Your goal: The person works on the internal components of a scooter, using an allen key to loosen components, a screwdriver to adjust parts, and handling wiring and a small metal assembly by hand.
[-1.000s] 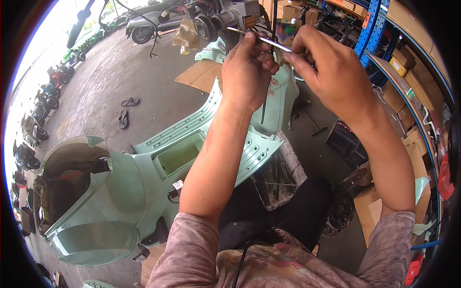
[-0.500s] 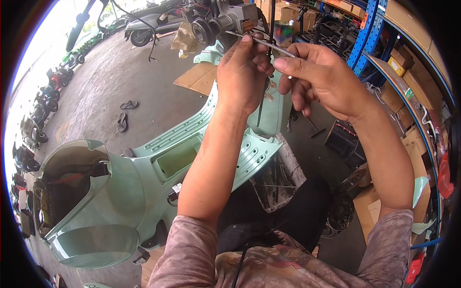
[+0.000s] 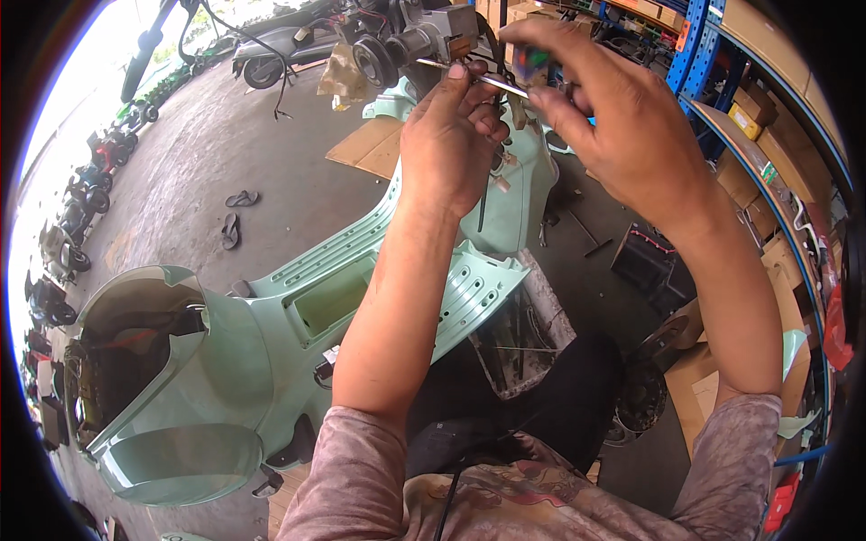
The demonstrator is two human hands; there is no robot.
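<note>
My left hand [image 3: 451,135] is closed, pinching a thin metal rod [image 3: 501,86] between thumb and fingers. The rod slants from below the scooter's handlebar assembly [image 3: 424,41] down to my right hand. My right hand [image 3: 604,117] is at the rod's right end, thumb against it, with the upper fingers stretched out and apart. Those fingertips are blurred by motion, and the lower fingers are partly hidden. Just beyond my left hand is the handlebar assembly, a grey metal housing with a black round end. Below my arms lies the mint-green scooter body [image 3: 216,352].
Loose cables [image 3: 280,72] hang at the upper left. A cardboard sheet [image 3: 368,149] and sandals [image 3: 232,230] lie on the floor. At right stand blue-framed shelves [image 3: 690,81] with boxes, and a black plastic box [image 3: 654,266]. Several scooters [image 3: 72,207] line the far left.
My right hand has risen and its fingers have spread out from their curl around the rod's end. My left hand stays pinched on the rod, moved very slightly left.
</note>
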